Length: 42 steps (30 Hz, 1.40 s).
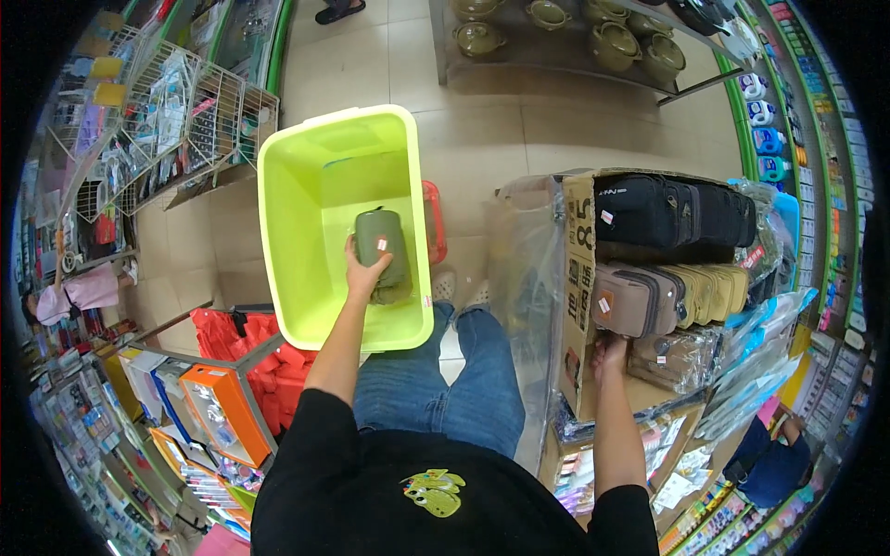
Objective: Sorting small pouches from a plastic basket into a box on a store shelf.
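Inside a lime-green plastic tub (287, 213), my left hand (366, 273) is closed around an olive-green zip pouch (380, 232) with a small price sticker. More olive fabric shows under the pouch's lower end. My right hand (609, 355) reaches into an open cardboard box (579, 278) on the right. It touches the lower edge of a taupe zip pouch (623, 301), and its fingertips are hidden there. Beside that stand several khaki pouches (714, 292). Black pouches (640, 211) fill the far part of the box, and a plastic-wrapped brown pouch (669, 357) lies nearer me.
A red plastic handle (433, 222) shows beside the tub. Wire racks (185, 120) line the left, with red bags (250, 361) nearer me. A metal shelf with pots (616, 44) stands ahead. Another person (769, 463) crouches at the lower right; a foot (340, 11) shows at the top.
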Each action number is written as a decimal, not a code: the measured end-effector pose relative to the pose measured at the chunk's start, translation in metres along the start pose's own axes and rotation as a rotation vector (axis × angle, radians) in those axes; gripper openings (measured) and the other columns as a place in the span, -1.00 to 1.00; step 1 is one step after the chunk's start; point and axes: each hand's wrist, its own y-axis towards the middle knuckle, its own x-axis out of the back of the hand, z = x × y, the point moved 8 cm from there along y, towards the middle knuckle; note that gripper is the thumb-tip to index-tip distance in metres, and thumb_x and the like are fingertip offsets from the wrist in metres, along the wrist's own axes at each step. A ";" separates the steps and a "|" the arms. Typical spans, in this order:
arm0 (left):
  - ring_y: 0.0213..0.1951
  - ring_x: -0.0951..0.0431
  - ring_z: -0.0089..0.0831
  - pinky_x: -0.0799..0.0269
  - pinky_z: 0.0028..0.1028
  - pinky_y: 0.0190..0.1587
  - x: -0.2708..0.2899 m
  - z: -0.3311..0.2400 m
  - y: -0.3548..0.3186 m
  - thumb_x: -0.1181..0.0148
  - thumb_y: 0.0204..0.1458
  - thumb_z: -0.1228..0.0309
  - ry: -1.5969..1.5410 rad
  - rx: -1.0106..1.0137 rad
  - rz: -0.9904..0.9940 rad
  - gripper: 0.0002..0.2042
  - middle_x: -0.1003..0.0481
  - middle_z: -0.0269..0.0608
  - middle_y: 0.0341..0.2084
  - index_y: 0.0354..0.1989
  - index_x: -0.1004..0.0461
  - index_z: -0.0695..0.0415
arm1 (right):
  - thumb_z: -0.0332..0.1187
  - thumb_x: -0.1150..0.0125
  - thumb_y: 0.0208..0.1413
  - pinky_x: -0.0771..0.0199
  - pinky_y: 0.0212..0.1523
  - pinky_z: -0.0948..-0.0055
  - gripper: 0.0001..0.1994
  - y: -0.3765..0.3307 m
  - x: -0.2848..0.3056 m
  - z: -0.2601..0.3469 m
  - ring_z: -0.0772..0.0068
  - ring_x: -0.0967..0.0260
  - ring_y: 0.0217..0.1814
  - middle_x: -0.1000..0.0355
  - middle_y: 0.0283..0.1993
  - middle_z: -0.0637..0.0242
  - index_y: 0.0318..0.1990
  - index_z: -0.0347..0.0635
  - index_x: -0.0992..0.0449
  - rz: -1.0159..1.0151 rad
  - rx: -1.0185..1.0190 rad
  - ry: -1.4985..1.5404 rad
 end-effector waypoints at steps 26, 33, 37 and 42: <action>0.20 -0.35 -0.23 -0.35 -0.18 0.22 0.002 -0.183 -0.363 -0.30 0.03 0.37 -0.787 0.096 0.856 -0.25 -0.27 -0.13 0.19 0.38 -0.02 0.06 | 0.09 -0.12 0.27 -0.40 -0.36 0.52 -0.54 -0.266 0.047 -0.084 0.54 -0.42 -0.36 -0.49 -0.30 0.33 -0.01 -0.13 -0.56 0.474 0.217 0.259; 0.15 -0.39 -0.25 -0.39 -0.24 0.19 -0.033 -0.213 -0.415 -0.25 0.08 0.50 -0.678 0.023 0.989 -0.31 -0.32 -0.12 0.14 0.37 -0.03 0.07 | -0.25 -0.35 0.14 -0.40 0.18 0.25 -0.35 -0.343 0.051 -0.157 0.31 -0.35 0.19 -0.38 0.16 0.22 0.32 -0.15 -0.20 0.746 0.282 0.673; 0.15 -0.39 -0.25 -0.39 -0.24 0.18 -0.050 -0.231 -0.437 -0.23 0.10 0.51 -0.597 -0.053 1.075 -0.33 -0.32 -0.11 0.14 0.36 -0.04 0.08 | -0.58 -0.45 -0.06 -0.46 0.13 0.32 -0.26 -0.335 0.082 -0.151 0.38 -0.38 0.15 -0.41 0.12 0.24 0.31 -0.19 -0.21 0.467 0.401 0.625; 0.15 -0.40 -0.25 -0.40 -0.24 0.18 -0.077 -0.237 -0.451 -0.26 0.10 0.49 -0.530 0.050 1.178 -0.35 -0.34 -0.08 0.14 0.35 -0.07 0.14 | -0.58 -0.45 -0.09 -0.45 0.11 0.37 -0.38 -0.320 0.115 -0.145 0.39 -0.42 0.08 -0.46 0.02 0.26 0.18 -0.24 -0.34 0.291 0.515 0.602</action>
